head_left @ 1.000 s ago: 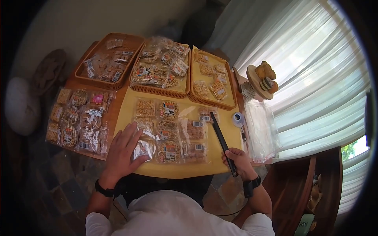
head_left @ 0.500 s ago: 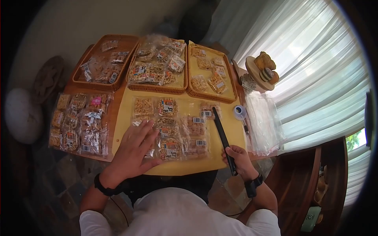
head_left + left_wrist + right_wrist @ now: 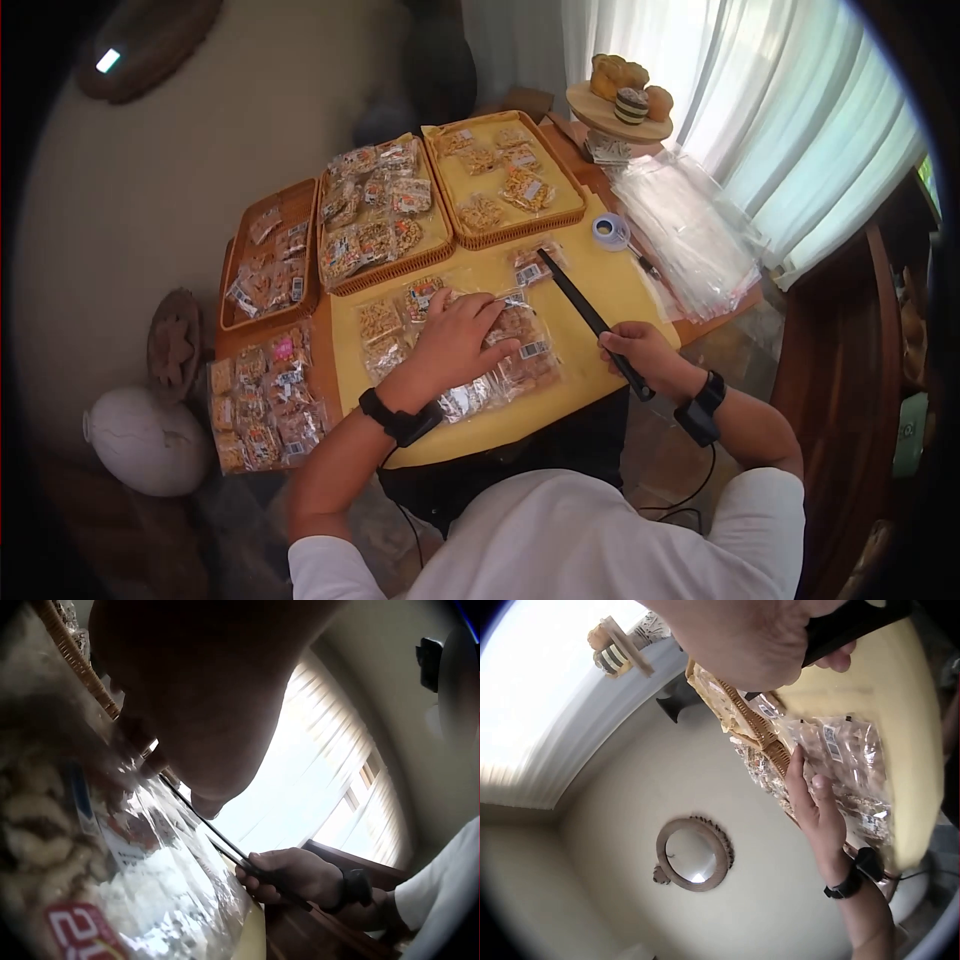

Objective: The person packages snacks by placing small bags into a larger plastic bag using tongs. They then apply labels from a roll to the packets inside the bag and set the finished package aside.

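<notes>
My left hand (image 3: 455, 342) lies over a large clear bag (image 3: 528, 385) of snack packs, fingers extended across its middle and right columns. Part of the bag is hidden beneath that hand. In the right wrist view the left hand (image 3: 821, 814) reaches along the bag's barcoded packs (image 3: 832, 746). My right hand (image 3: 650, 358) grips one end of a long, thin black stick (image 3: 585, 308), which slants up and left over the yellow cloth. Seen from the left wrist, this black stick (image 3: 196, 816) shows two slim arms. Close to its far tip is a small barcoded pack (image 3: 535, 262).
Three wicker baskets (image 3: 300, 315) of snack packs line the table's far side. Another filled bag (image 3: 262, 405) lies at the left edge. A tape roll (image 3: 608, 231), flat clear bags (image 3: 690, 215) and a wooden stand (image 3: 600, 112) with breads occupy the right side.
My left hand has slid rightward across the bag, from its left column to the middle and right ones. The right hand keeps its grip on the black stick. The head view has turned.
</notes>
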`<action>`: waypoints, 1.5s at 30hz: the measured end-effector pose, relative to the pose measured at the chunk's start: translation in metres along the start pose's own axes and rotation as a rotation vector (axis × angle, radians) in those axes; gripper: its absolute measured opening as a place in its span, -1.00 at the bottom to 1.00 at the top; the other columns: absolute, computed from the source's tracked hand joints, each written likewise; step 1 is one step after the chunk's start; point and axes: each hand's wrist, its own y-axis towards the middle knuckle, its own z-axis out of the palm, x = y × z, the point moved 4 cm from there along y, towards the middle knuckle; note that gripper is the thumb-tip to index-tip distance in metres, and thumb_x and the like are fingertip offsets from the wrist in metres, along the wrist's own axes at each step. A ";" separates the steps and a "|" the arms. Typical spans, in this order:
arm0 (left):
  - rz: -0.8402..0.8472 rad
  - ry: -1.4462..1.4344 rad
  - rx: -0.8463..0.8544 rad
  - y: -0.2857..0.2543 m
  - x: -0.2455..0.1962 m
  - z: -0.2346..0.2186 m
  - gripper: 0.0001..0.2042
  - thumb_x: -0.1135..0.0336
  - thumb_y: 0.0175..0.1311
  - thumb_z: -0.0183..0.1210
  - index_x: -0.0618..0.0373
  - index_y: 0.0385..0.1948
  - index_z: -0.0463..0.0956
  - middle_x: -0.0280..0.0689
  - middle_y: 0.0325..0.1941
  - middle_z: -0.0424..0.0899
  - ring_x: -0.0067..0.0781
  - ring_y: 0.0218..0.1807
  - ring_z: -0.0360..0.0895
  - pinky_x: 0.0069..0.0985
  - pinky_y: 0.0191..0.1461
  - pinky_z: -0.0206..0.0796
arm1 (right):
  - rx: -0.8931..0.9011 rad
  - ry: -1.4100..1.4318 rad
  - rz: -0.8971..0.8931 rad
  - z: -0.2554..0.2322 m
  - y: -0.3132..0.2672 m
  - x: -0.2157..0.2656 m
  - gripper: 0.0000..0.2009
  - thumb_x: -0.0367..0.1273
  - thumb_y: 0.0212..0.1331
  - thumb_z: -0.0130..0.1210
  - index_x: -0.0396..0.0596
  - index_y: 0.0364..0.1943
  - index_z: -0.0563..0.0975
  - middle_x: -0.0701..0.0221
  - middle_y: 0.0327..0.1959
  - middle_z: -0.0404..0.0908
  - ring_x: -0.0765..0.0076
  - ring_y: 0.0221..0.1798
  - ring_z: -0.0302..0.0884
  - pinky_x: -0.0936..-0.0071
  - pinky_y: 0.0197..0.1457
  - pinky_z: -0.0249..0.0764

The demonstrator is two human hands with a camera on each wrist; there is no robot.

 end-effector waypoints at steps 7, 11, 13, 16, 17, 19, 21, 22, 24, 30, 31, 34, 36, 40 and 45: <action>0.027 -0.048 -0.094 -0.005 0.000 -0.002 -0.30 -0.16 0.50 0.24 0.23 0.46 0.45 0.01 0.55 0.46 0.15 0.53 0.42 0.00 0.64 0.15 | 0.012 0.024 0.044 0.007 0.001 -0.005 -0.70 -0.20 0.56 0.24 -0.20 -0.16 0.64 0.40 -0.29 0.68 0.48 -0.30 0.66 0.46 -0.19 0.62; 0.044 -0.014 -0.073 -0.003 -0.002 -0.001 -0.28 -0.17 0.50 0.23 0.23 0.48 0.42 0.02 0.61 0.40 0.17 0.58 0.36 0.01 0.66 0.15 | 0.042 0.018 0.071 0.015 -0.009 -0.006 -0.69 -0.18 0.55 0.25 -0.21 -0.16 0.65 0.41 -0.31 0.68 0.47 -0.32 0.67 0.46 -0.21 0.63; 0.045 -0.021 -0.068 -0.004 -0.001 0.001 -0.27 -0.17 0.50 0.23 0.23 0.48 0.42 0.01 0.63 0.38 0.18 0.58 0.35 0.01 0.66 0.14 | 0.069 -0.137 -0.044 0.018 -0.009 -0.007 -0.67 -0.18 0.55 0.25 -0.21 -0.20 0.67 0.43 -0.35 0.69 0.47 -0.36 0.68 0.45 -0.26 0.62; 0.041 -0.029 -0.058 -0.003 0.000 0.000 -0.27 -0.18 0.50 0.22 0.22 0.49 0.42 0.01 0.65 0.35 0.17 0.61 0.32 0.01 0.68 0.11 | 0.063 -0.350 -0.075 0.002 -0.011 0.007 -0.65 -0.18 0.54 0.25 -0.23 -0.28 0.68 0.43 -0.42 0.69 0.51 -0.43 0.67 0.46 -0.32 0.59; 0.035 -0.032 -0.044 -0.003 0.000 0.000 -0.27 -0.19 0.50 0.22 0.22 0.49 0.41 0.00 0.66 0.34 0.15 0.63 0.30 0.01 0.69 0.09 | 0.061 -0.357 -0.078 -0.005 -0.018 0.020 -0.65 -0.18 0.54 0.25 -0.23 -0.28 0.68 0.43 -0.42 0.69 0.51 -0.43 0.67 0.46 -0.32 0.59; 0.034 -0.038 -0.035 -0.005 0.001 0.001 -0.26 -0.19 0.51 0.21 0.22 0.50 0.39 0.00 0.67 0.33 0.13 0.64 0.29 0.01 0.71 0.07 | 0.023 -0.611 -0.075 -0.019 -0.039 0.047 -0.64 -0.18 0.50 0.28 -0.23 -0.33 0.68 0.42 -0.48 0.68 0.54 -0.47 0.65 0.47 -0.33 0.56; 0.031 -0.042 -0.028 -0.004 0.000 0.000 -0.25 -0.19 0.51 0.20 0.22 0.51 0.38 0.00 0.67 0.32 0.11 0.66 0.27 0.02 0.72 0.04 | 0.012 -0.626 -0.077 -0.045 -0.043 0.046 -0.66 -0.19 0.48 0.30 -0.21 -0.33 0.68 0.47 -0.49 0.66 0.59 -0.49 0.61 0.50 -0.37 0.51; 0.020 -0.039 -0.008 -0.005 -0.001 -0.001 -0.23 -0.20 0.52 0.20 0.23 0.54 0.34 0.00 0.68 0.32 0.09 0.68 0.25 0.02 0.74 0.02 | 0.002 -0.629 -0.078 -0.057 -0.044 0.045 -0.68 -0.21 0.47 0.32 -0.20 -0.34 0.69 0.52 -0.51 0.64 0.63 -0.51 0.57 0.53 -0.41 0.47; 0.006 -0.034 0.012 -0.004 0.001 -0.001 -0.22 -0.20 0.53 0.19 0.23 0.56 0.31 -0.01 0.69 0.31 0.07 0.69 0.23 0.02 0.75 0.00 | -0.038 -0.601 -0.104 -0.071 -0.042 0.040 -0.66 -0.19 0.45 0.33 -0.22 -0.34 0.68 0.48 -0.53 0.64 0.58 -0.52 0.59 0.47 -0.39 0.49; -0.014 -0.033 0.059 -0.003 0.000 0.002 -0.14 -0.23 0.53 0.17 0.24 0.64 0.19 -0.01 0.76 0.18 0.00 0.77 0.10 0.02 0.78 -0.11 | -0.085 -0.694 -0.273 -0.056 -0.013 0.030 -0.65 -0.18 0.38 0.37 -0.26 -0.33 0.65 0.29 -0.54 0.65 0.34 -0.49 0.65 0.29 -0.33 0.52; -0.011 -0.045 0.081 -0.004 0.000 0.005 -0.11 -0.25 0.53 0.16 0.24 0.66 0.14 -0.01 0.79 0.11 -0.02 0.80 0.03 0.02 0.80 -0.19 | -0.082 -0.738 -0.329 -0.051 -0.009 0.034 -0.66 -0.19 0.36 0.38 -0.26 -0.31 0.65 0.21 -0.52 0.66 0.21 -0.46 0.68 0.23 -0.29 0.53; -0.004 -0.040 0.130 -0.009 0.002 0.012 -0.06 -0.28 0.53 0.15 0.24 0.70 0.03 -0.01 0.83 0.00 -0.05 0.84 -0.10 0.02 0.82 -0.32 | -0.105 -0.943 -0.462 -0.039 -0.004 0.047 -0.68 -0.20 0.32 0.38 -0.24 -0.28 0.66 0.06 -0.42 0.70 -0.07 -0.30 0.72 0.10 -0.17 0.56; 0.006 -0.027 0.157 -0.007 0.003 0.013 -0.03 -0.30 0.53 0.14 0.24 0.71 -0.02 -0.01 0.84 -0.05 -0.06 0.85 -0.16 0.01 0.83 -0.39 | -0.115 -0.957 -0.478 -0.033 0.000 0.052 -0.68 -0.19 0.31 0.38 -0.23 -0.27 0.67 0.03 -0.37 0.72 -0.15 -0.23 0.71 0.05 -0.11 0.56; -0.010 -0.049 0.204 -0.006 0.004 0.010 0.02 -0.38 0.51 0.11 0.24 0.72 -0.04 -0.02 0.85 -0.08 -0.07 0.86 -0.19 0.03 0.83 -0.41 | -0.055 -0.995 -0.583 -0.036 0.012 0.061 -0.68 -0.19 0.27 0.38 -0.22 -0.24 0.69 0.00 -0.29 0.74 -0.22 -0.12 0.70 -0.03 -0.02 0.56; -0.012 -0.037 0.194 -0.006 0.001 0.009 0.05 -0.45 0.48 0.09 0.20 0.73 -0.04 -0.02 0.85 -0.10 -0.04 0.86 -0.21 0.03 0.83 -0.42 | -0.053 -1.062 -0.698 -0.043 0.019 0.070 -0.69 -0.20 0.27 0.38 -0.23 -0.21 0.70 0.01 -0.26 0.74 -0.24 -0.09 0.70 -0.03 0.03 0.58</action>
